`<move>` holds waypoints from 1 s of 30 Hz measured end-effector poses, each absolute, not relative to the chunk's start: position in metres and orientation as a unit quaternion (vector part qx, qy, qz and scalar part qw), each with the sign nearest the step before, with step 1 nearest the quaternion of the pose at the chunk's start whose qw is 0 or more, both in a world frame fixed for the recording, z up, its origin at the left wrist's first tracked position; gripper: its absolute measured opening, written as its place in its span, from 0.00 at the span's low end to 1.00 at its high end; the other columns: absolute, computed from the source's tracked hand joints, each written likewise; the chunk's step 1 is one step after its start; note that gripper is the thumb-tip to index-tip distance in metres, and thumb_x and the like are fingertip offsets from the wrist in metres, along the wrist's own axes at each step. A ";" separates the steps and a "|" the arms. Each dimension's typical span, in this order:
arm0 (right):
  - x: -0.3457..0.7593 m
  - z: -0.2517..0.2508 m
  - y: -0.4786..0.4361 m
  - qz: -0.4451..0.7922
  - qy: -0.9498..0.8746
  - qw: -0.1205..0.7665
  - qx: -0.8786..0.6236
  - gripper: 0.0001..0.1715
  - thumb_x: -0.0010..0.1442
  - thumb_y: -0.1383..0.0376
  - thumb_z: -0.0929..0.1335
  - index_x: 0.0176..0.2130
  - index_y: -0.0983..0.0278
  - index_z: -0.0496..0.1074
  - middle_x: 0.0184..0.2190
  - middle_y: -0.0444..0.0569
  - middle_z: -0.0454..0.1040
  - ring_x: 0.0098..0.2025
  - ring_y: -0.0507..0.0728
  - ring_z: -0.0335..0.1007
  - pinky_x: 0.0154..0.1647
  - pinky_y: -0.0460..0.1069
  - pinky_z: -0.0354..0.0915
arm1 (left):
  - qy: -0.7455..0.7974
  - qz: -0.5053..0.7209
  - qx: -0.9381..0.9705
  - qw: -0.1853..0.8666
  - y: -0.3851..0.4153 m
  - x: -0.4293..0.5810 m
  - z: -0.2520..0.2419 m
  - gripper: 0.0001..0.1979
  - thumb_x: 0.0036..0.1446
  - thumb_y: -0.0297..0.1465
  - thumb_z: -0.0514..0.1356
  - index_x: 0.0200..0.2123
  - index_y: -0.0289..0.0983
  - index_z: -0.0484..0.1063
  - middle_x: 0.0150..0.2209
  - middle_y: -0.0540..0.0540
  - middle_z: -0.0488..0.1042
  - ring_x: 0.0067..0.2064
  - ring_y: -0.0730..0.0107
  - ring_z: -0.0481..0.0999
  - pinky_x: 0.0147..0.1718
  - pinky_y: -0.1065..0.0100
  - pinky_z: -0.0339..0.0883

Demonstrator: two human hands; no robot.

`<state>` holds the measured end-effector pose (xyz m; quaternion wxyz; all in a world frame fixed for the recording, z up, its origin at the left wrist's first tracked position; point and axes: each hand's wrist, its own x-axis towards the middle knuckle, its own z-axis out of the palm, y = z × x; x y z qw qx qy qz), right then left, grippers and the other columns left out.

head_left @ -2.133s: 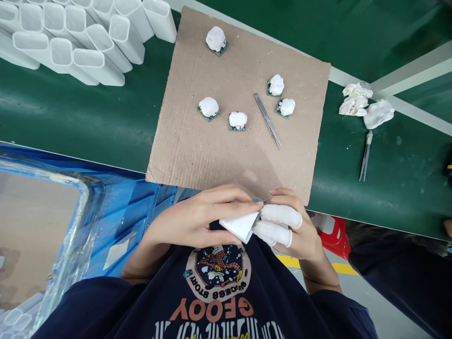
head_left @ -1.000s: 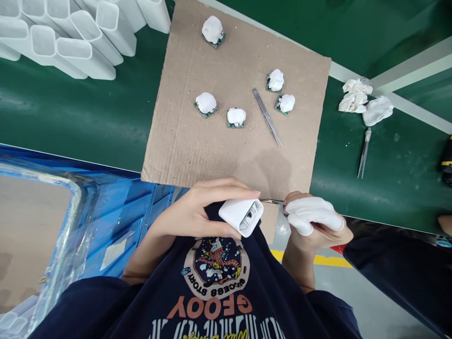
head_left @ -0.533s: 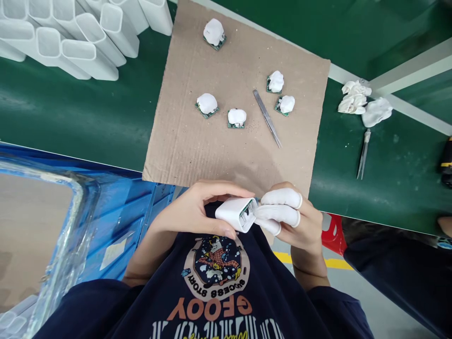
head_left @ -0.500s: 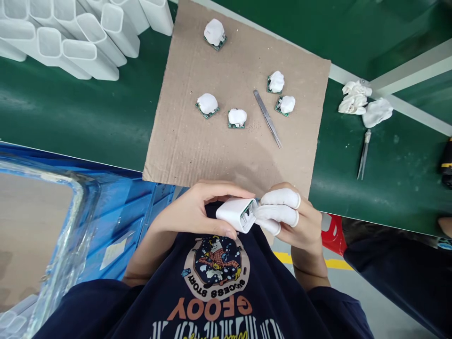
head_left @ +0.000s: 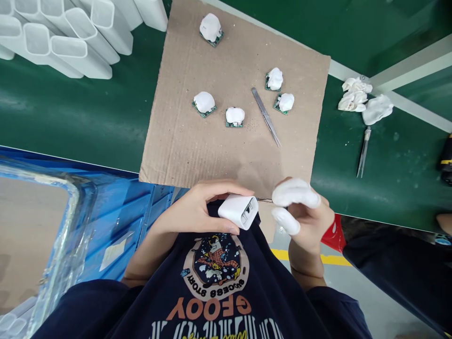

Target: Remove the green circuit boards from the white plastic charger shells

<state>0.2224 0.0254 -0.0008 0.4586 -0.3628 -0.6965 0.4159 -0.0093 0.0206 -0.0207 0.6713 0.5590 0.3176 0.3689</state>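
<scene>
Here, casing in left hand, "GFOOY" shirt

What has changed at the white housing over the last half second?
The right hand has drawn back rightward from the white housing's open end, its covered fingers now apart from it. The left hand still holds it; tweezers and circuit boards on the cardboard stayed put.

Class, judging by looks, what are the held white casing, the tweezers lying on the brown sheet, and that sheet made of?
White casing: probably plastic, smooth with a soft sheen. Tweezers: apparently metal, likely steel, grey and shiny. Brown sheet: likely corrugated cardboard, matte, with faint parallel ridges.
</scene>
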 end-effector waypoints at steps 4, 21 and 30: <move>0.218 0.006 0.030 0.428 -0.713 0.347 -0.433 0.12 0.60 0.74 0.72 0.41 0.58 0.75 0.35 0.43 0.75 0.35 0.52 0.70 0.35 0.49 0.67 | 0.340 0.363 0.599 0.627 0.019 -0.009 -0.019 0.26 0.51 0.37 0.73 0.53 0.41 0.76 0.45 0.44 0.80 0.46 0.62 0.80 0.43 0.66 0.73; 0.206 0.018 0.034 0.386 -0.749 0.306 -0.443 0.08 0.60 0.76 0.68 0.37 0.63 0.71 0.33 0.42 0.71 0.33 0.49 0.68 0.35 0.45 0.65 | 0.386 0.341 0.720 0.465 0.012 -0.001 -0.004 0.22 0.60 0.29 0.67 0.57 0.40 0.69 0.50 0.45 0.77 0.52 0.68 0.78 0.52 0.71 0.71; 0.210 0.020 0.040 0.410 -0.728 0.321 -0.446 0.12 0.60 0.77 0.67 0.39 0.61 0.73 0.34 0.42 0.74 0.34 0.49 0.70 0.36 0.45 0.66 | 0.402 0.389 0.678 0.478 0.010 0.005 -0.014 0.26 0.57 0.29 0.70 0.57 0.45 0.70 0.51 0.45 0.77 0.51 0.65 0.77 0.52 0.65 0.72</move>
